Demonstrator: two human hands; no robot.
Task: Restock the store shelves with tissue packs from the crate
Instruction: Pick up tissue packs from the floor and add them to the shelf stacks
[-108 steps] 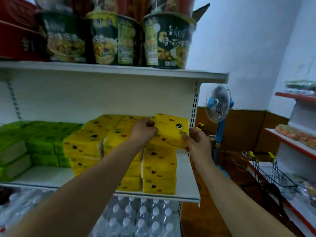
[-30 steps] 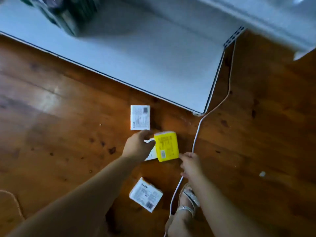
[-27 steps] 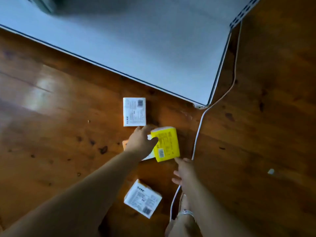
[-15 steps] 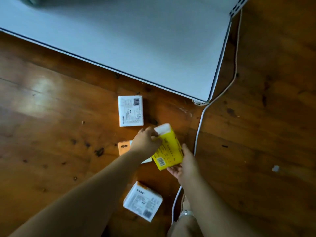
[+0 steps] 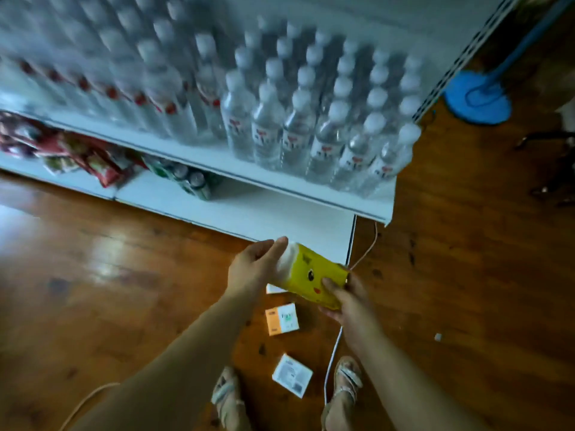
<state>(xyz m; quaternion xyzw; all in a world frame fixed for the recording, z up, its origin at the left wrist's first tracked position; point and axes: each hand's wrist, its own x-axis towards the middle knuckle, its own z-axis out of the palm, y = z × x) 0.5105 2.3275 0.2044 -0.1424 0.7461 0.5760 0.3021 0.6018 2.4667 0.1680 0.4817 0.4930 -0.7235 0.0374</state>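
Observation:
A yellow tissue pack (image 5: 306,276) with a cartoon face is up off the wooden floor, held between both hands in front of the low shelves. My left hand (image 5: 253,270) cups its white left end with fingers extended. My right hand (image 5: 345,301) grips its right end, thumb across the yellow face. Below on the floor lie an orange-and-white tissue pack (image 5: 281,319), a white tissue pack (image 5: 292,375), and the corner of another white pack (image 5: 273,288) showing under the held one.
A white shelf (image 5: 217,158) carries rows of water bottles (image 5: 311,119); the bottom shelf (image 5: 264,213) below holds green cans and snack bags at left. A white cable (image 5: 332,359) runs across the floor between my sandalled feet. A blue fan base (image 5: 477,98) stands at right.
The yellow pack has been lifted off the floor and turned face up between both hands. My view has swung up from the floor to the bottle shelf.

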